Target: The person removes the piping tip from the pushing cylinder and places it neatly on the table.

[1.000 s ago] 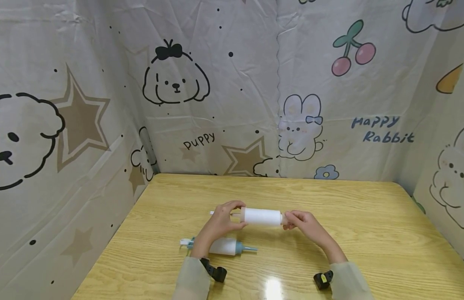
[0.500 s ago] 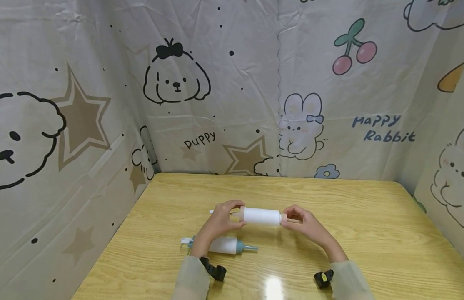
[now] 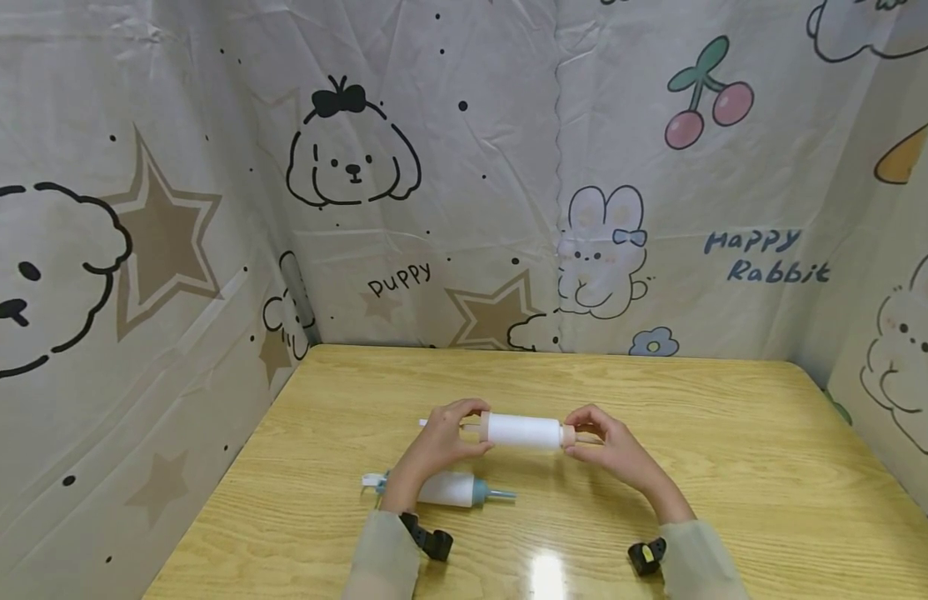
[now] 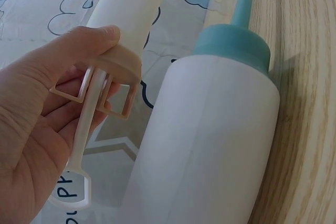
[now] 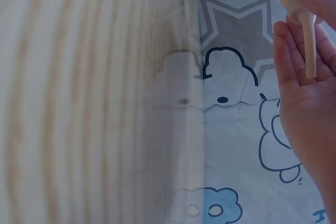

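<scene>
Both hands hold a white syringe-like tube [image 3: 524, 431] level above the wooden table [image 3: 734, 467]. My left hand [image 3: 441, 442] grips its peach flange [image 4: 118, 61], with the thin plunger rod [image 4: 84, 124] running past my fingers. My right hand [image 3: 602, 442] pinches the peach cap at the other end, and the peach nozzle [image 5: 310, 45] lies across its palm [image 5: 310, 108]. A second white tube [image 3: 452, 492] with a teal cap [image 4: 233, 45] and nozzle lies on the table under my left wrist, untouched.
Cartoon-printed fabric walls [image 3: 464, 208] close in the table on the left, back and right. A glare spot [image 3: 546, 575] shines on the wood near the front edge. Small black wrist cameras [image 3: 434, 543] sit on both sleeves.
My right hand has slid slightly outward along the tube's end, so the peach cap now shows. The tube has risen a little. The left hand and the teal-capped tube have not moved.
</scene>
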Tool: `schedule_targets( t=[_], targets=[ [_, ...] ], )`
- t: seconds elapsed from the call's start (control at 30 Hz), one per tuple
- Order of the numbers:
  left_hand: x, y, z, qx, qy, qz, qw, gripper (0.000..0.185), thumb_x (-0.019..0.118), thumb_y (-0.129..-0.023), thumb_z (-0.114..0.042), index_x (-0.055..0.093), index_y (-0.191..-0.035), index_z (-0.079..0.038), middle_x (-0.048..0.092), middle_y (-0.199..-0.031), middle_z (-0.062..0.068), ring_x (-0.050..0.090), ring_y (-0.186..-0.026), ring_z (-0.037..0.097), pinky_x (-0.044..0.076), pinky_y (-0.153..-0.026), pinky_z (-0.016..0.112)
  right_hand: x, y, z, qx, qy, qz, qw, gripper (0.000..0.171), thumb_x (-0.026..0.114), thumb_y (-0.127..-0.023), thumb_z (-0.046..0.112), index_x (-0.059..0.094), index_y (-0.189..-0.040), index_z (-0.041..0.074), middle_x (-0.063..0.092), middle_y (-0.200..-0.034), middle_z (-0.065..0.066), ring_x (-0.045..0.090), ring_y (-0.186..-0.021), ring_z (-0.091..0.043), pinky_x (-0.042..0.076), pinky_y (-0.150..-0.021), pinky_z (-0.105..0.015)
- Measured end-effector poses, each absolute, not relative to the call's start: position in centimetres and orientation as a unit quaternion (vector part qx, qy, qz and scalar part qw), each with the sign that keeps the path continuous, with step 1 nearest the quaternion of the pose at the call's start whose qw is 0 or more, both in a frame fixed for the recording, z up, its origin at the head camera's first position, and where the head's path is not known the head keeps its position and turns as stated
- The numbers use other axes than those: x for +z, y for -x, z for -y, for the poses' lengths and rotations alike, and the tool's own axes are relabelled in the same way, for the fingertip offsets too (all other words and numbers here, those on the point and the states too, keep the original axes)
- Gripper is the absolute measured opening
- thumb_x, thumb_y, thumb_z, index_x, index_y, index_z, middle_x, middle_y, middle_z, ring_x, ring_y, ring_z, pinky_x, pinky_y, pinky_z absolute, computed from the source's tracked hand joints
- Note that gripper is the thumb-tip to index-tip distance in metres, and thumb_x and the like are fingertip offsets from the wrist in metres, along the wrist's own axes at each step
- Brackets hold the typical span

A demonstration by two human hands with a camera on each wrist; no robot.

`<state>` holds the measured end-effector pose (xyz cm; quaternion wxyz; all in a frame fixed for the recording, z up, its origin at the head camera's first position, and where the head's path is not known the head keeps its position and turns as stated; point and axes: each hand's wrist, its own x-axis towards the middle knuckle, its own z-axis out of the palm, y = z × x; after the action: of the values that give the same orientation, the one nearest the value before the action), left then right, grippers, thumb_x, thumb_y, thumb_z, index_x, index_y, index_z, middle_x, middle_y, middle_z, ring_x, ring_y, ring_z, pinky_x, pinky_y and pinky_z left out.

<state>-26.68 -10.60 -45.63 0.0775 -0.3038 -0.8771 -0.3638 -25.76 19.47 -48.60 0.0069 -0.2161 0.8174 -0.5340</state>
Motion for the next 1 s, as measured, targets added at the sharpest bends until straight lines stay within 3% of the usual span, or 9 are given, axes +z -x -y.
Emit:
schedule_targets(
  t=[0.23, 0.57, 1.0],
  targets=[
    [-45.63, 26.66, 10.66, -0.363, 0.304, 0.877, 0.080, 0.044, 0.081, -0.080, -0.015, 0.062, -0.118, -0.004, 0.068, -0.121, 0.012, 0.068, -0.108, 0.026, 0.059, -0.090, 0.037, -48.59, 25.73, -19.49, -0.530, 0.220, -0.819, -0.004, 0.033, 0.075, -0.086, 0.016, 0.058, -0.112, 0.007, 0.063, -0.115, -0.013, 0.060, -0.112, -0.030, 0.045, -0.103, -0.059],
    [-45.87, 26.79, 10.91, -0.363, 0.303, 0.877, 0.083, 0.045, 0.082, -0.079, -0.015, 0.063, -0.118, -0.002, 0.068, -0.119, 0.012, 0.067, -0.108, 0.025, 0.059, -0.089, 0.039, -48.66, 25.70, -19.72, -0.518, 0.226, -0.825, -0.018, 0.031, 0.074, -0.087, 0.016, 0.058, -0.112, 0.007, 0.063, -0.113, -0.009, 0.058, -0.107, -0.004, 0.044, -0.104, -0.057],
    [-46.33, 26.82, 11.16, -0.339, 0.296, 0.891, 0.057, 0.044, 0.079, -0.083, -0.016, 0.062, -0.121, -0.005, 0.067, -0.122, 0.011, 0.067, -0.107, 0.026, 0.059, -0.089, 0.038, -48.53, 25.55, -19.86, -0.524, 0.227, -0.821, -0.014, 0.030, 0.073, -0.088, 0.017, 0.058, -0.112, 0.008, 0.062, -0.113, -0.009, 0.058, -0.107, -0.004, 0.044, -0.105, -0.058]
  ],
)
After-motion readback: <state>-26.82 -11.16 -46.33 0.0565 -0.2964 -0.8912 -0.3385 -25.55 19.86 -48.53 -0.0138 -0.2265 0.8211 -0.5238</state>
